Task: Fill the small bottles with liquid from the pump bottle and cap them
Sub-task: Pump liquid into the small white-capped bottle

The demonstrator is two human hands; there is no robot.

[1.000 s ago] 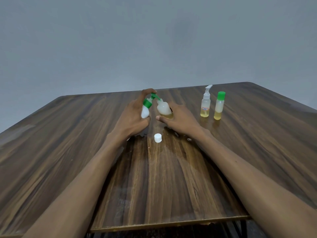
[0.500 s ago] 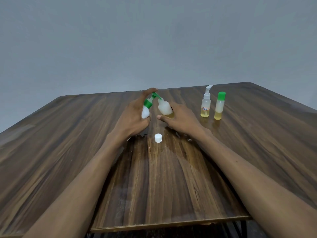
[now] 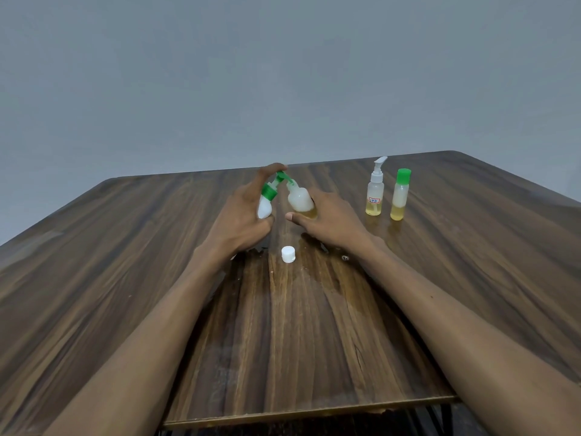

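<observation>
My left hand [image 3: 239, 215] grips a white pump bottle [image 3: 265, 202] with a green collar and green nozzle, index finger on top of the pump head. The nozzle points into the neck of a small frosted bottle [image 3: 300, 199], which my right hand [image 3: 330, 221] holds tilted toward it. A little yellow liquid sits at that bottle's bottom. A white cap [image 3: 288, 254] lies loose on the table just in front of both hands.
A small pump-top bottle [image 3: 375, 191] with a red-edged label and a green-capped bottle [image 3: 400, 195], both part filled with yellow liquid, stand at the right rear of the wooden table [image 3: 125, 262]. A wet patch spreads near the hands.
The two bottles have stayed nozzle to neck; both hands shifted only slightly.
</observation>
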